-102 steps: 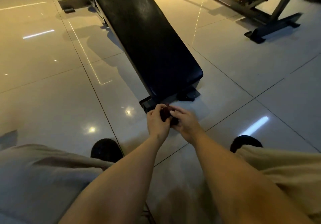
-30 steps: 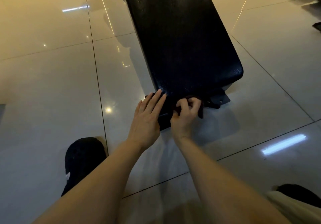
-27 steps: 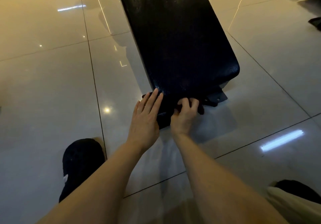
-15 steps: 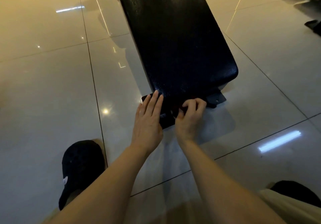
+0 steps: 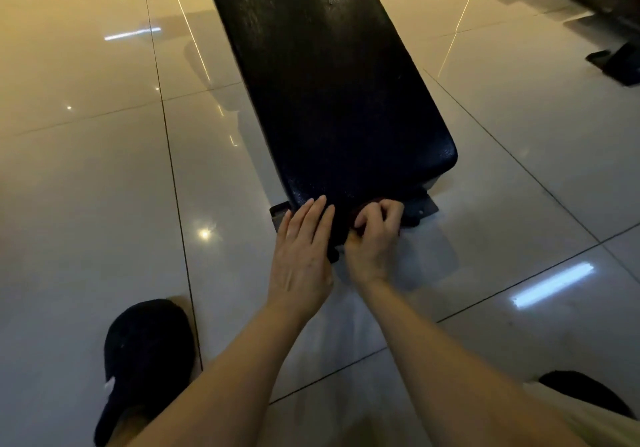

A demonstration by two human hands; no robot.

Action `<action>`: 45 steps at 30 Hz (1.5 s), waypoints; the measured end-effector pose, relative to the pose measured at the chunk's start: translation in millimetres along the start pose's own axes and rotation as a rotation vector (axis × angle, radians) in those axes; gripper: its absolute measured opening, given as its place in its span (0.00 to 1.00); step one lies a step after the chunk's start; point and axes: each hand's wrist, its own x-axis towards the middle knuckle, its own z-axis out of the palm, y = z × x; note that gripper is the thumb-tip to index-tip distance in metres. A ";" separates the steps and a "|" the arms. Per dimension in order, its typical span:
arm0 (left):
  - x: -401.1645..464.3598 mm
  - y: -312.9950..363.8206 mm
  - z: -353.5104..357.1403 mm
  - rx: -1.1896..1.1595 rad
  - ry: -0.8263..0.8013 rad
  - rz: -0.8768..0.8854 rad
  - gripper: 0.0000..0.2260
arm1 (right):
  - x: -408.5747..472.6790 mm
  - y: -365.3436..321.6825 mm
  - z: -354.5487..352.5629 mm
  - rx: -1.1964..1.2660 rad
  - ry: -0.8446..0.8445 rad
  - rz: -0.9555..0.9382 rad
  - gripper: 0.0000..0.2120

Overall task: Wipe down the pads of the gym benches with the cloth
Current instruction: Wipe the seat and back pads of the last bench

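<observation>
Our right hand is curled, its fingers bunched round a dark reddish cloth that it presses against the near end of the bench pad; only a small fold of the cloth shows above the knuckles, the rest is hidden under the hand and lost against the dark pad. Our left hand lies just beside it on the left, fingers straight and close together, fingertips resting flat on the near edge of the pad and holding nothing. The two hands almost touch at the wrists. The pad is black, long and textured, running from the hands away to the far side and slightly leftwards, with a rounded near right corner. Below its near end we see the bench's dark metal foot, poking out on the left and right of the hands. The floor is of large glossy pale tiles with dark joints, warm yellow in the far left and cooler towards the right, scattered with bright reflections of lamps. Our black shoe stands on the near left, and part of the other shoe shows at the near right edge under a beige trouser hem. A dark frame of other gym equipment sits at the far right. Against half a second ago little differs: the right hand's fingers have curled tighter over the cloth, and the left hand stays flat on the same edge.
</observation>
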 end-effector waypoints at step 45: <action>36.7 53.2 35.8 0.131 0.009 0.042 0.31 | 62.4 64.2 -44.8 -0.076 0.224 0.103 0.14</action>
